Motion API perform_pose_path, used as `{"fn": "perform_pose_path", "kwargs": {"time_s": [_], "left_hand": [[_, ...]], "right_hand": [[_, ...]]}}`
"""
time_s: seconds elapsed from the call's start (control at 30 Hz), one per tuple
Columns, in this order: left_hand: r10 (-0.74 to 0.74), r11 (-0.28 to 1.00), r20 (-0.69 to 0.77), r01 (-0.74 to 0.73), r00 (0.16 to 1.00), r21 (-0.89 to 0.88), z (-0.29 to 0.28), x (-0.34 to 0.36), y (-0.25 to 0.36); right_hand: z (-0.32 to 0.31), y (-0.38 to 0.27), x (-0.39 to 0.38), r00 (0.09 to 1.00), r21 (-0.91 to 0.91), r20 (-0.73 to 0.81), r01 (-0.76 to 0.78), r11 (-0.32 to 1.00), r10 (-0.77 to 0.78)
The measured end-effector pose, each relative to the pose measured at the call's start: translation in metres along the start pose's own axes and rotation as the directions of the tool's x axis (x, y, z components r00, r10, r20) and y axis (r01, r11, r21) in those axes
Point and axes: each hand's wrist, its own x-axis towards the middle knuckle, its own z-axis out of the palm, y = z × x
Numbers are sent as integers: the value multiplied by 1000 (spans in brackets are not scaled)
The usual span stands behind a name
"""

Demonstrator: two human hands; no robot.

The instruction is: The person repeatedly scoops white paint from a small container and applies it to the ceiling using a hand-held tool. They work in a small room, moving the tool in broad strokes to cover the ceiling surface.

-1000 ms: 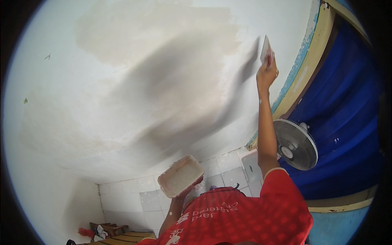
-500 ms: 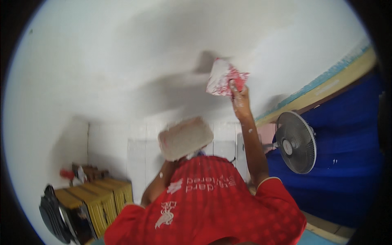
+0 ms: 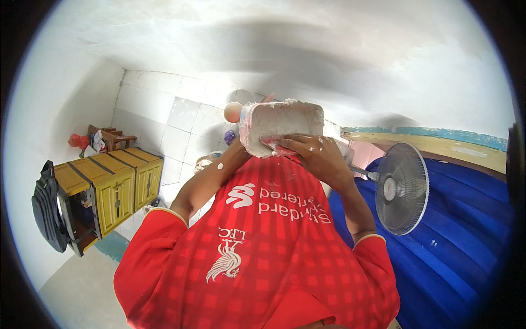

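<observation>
A putty-smeared rectangular plastic tub (image 3: 282,120) is held up at chest height, just in front of my red shirt. My left hand (image 3: 237,151) supports the tub at its lower left; most of its fingers are hidden behind it. Over the tub's near rim, my right hand (image 3: 316,154) is closed on a red, putty-covered scraper (image 3: 274,143), which dips inside. White flecks dot both my hands and forearms. Beyond the tub rises the patchy white wall (image 3: 383,77).
A standing fan (image 3: 400,189) and blue ridged fabric (image 3: 444,236) are on the right. At left stand a yellow cabinet (image 3: 112,200), a black bag (image 3: 49,208) and a wooden piece with clutter (image 3: 115,140). A pale round object (image 3: 232,112) and white tiles (image 3: 148,93) lie beyond my hands.
My right hand has come down from the wall into the tub with the scraper. The tub has moved higher in the picture, and the view has tipped toward my body and the floor.
</observation>
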Motion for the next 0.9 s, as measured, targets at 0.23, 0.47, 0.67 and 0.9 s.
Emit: {"fn": "perform_pose_path", "kwargs": {"time_s": [0.23, 0.47, 0.67, 0.9], "left_hand": [[-598, 138, 340, 511, 726, -848, -3, 2, -11], [-298, 813, 108, 311, 949, -492, -7, -5, -33], [-545, 808, -114, 484, 831, -336, 9, 0, 11], [-621, 521, 130, 530, 773, -669, 0, 6, 15]], "right_hand": [[-16, 2, 4, 995, 71, 87, -52, 996, 46], [-22, 1, 2, 994, 130, 92, -79, 988, 67], [-39, 3, 4, 979, 185, 172, -143, 972, 112], [-29, 8, 0, 993, 213, 111, -59, 975, 36]]}}
